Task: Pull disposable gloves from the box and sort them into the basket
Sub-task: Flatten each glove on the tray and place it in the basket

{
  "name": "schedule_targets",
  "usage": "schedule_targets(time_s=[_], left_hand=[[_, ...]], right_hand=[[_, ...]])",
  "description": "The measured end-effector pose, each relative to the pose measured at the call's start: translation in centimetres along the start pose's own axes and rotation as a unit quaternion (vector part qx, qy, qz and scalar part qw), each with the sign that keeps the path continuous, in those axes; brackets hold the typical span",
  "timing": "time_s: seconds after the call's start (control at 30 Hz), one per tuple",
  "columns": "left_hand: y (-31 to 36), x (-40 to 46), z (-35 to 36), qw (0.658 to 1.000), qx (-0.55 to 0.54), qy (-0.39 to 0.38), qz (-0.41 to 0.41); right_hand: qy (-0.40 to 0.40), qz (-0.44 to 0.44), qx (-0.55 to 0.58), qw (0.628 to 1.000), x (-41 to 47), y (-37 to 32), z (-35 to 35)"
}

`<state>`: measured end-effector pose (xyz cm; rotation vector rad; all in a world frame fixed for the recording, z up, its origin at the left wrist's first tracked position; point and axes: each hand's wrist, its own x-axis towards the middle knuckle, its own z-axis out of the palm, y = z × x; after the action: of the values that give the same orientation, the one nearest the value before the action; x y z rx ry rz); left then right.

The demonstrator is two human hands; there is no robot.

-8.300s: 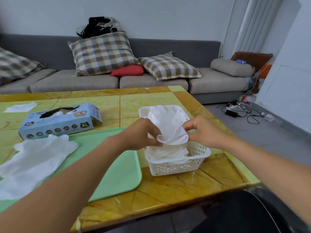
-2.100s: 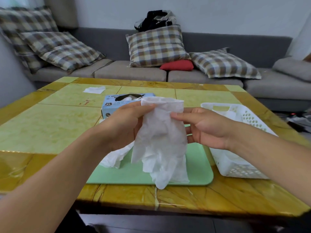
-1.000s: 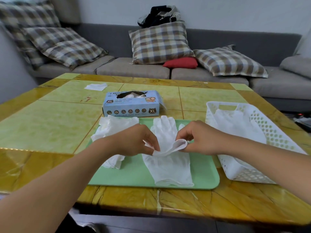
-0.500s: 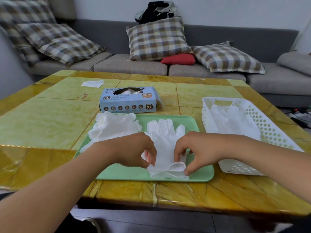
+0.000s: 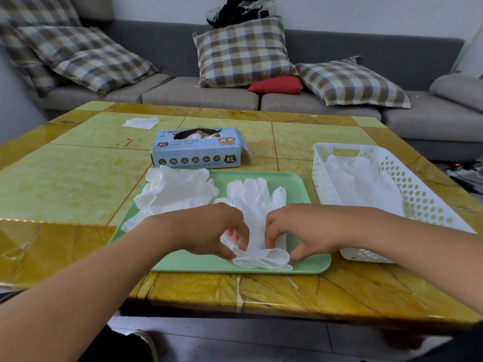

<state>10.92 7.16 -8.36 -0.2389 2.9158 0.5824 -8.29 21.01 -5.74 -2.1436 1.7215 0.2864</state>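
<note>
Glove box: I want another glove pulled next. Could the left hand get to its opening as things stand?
Probably yes, once it lets go. The left hand now pinches the cuff of the flat glove on the tray. The glove box sits just beyond, opening up, nothing in between but the glove pile.

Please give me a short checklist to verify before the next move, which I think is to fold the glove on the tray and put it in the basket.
1. Left hand pinches the cuff of the flat glove: ok.
2. Right hand pinches the same cuff: ok.
3. Glove lies spread flat on the green tray, fingers pointing away: ok.
4. White basket stands beside the tray with room on top of the gloves inside: ok.
5. Loose glove pile lies apart from the held glove: ok.
6. Only one layer is pinched: cannot tell.
</note>
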Motion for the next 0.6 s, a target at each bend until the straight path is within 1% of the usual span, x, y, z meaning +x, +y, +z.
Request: schedule_targets(time_s=[0.07,0.13,0.17,0.2,0.23,0.27,0.3,0.33,0.37,0.4,0.43,0.47,0.5,0.53,0.57,0.6], left_hand=[[-0.3,0.3,0.3,1.0,0.009,0.022,0.012],[-0.5,0.4,0.0,0.998,-0.021,0.052,0.012],[-0.6,0.4,-0.4,0.995,-0.06,0.076,0.009],[-0.3,0.3,-1.0,0.988,-0.116,0.103,0.005],[0.0,0.1,-1.7,0.975,-0.178,0.134,0.001],[0.4,-0.1,-2.4,0.956,-0.243,0.167,0.0],[1.0,-0.3,-3.2,0.929,-0.31,0.202,-0.003],[1.6,-0.3,-4.0,0.894,-0.38,0.237,-0.008],[2.3,-0.3,-4.9,0.85,-0.449,0.275,-0.019],[2.9,-0.3,-5.7,0.803,-0.507,0.311,-0.037],[3.5,-0.4,-6.6,0.766,-0.539,0.346,-0.058],[3.9,-0.3,-7.2,0.743,-0.549,0.374,-0.079],[4.2,-0.3,-7.8,0.731,-0.549,0.395,-0.095],[4.7,-0.3,-8.2,0.725,-0.548,0.404,-0.106],[5.2,-0.4,-8.5,0.728,-0.545,0.402,-0.101],[5.8,-0.6,-8.7,0.734,-0.539,0.402,-0.097]], right_hand=[[0.014,-0.009,0.002,1.0,0.4,-0.1,0.3],[0.016,-0.012,0.008,1.0,0.7,0.1,0.4],[0.018,-0.012,0.024,0.999,0.7,0.2,0.3],[0.026,-0.012,0.063,0.998,0.6,0.4,-0.1],[0.041,-0.014,0.132,0.99,0.4,0.5,-0.7],[0.061,-0.018,0.235,0.97,0.0,0.6,-1.4],[0.087,-0.023,0.358,0.929,-0.5,0.6,-2.3],[0.115,-0.027,0.487,0.866,-1.0,0.7,-3.2],[0.137,-0.037,0.592,0.793,-1.4,0.8,-4.0],[0.148,-0.057,0.659,0.735,-1.8,0.8,-4.7],[0.14,-0.093,0.695,0.699,-2.0,0.5,-5.4],[0.12,-0.133,0.706,0.685,-2.1,0.2,-5.6],[0.103,-0.166,0.704,0.682,-2.2,-0.4,-5.6],[0.105,-0.178,0.696,0.688,-2.3,-1.1,-5.5],[0.126,-0.162,0.691,0.693,-2.2,-1.9,-5.5],[0.169,-0.121,0.685,0.698,-2.1,-2.6,-5.5]])
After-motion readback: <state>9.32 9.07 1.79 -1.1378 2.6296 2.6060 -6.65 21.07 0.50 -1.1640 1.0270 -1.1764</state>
